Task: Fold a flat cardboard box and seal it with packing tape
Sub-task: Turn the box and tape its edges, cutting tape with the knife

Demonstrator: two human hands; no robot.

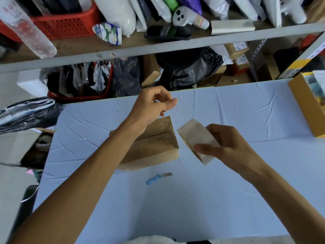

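On my feed the brown cardboard box (154,145) sits folded up on the pale blue table cover (246,111), just left of centre, its flaps closed on top with a dark stripe pattern printed near the far right corner. My left hand (153,103) hangs in the air above the box's far edge, at about 12 o'clock from it and not touching it. Its fingers are curled in with the thumb tip laid against the forefinger; I cannot tell whether anything is pinched between them. My left forearm crosses over the near left part of the box.

My right hand (228,143) grips a roll of pale, translucent packing tape (197,140), thumb across the near face and fingers wrapped behind. The roll is tilted and lifted off the table, just beside the box at its 3 o'clock, apart from the cardboard.

A small blue-handled utility knife (158,178) lies flat on the cover at 6 o'clock from the box, blade pointing right.

A yellow cardboard carton (306,106) stands at the table's 2 o'clock edge. Beyond the table, a grey shelf rack carries a red plastic basket (66,23) at 11 o'clock and black plastic bags (190,67) below at 12.
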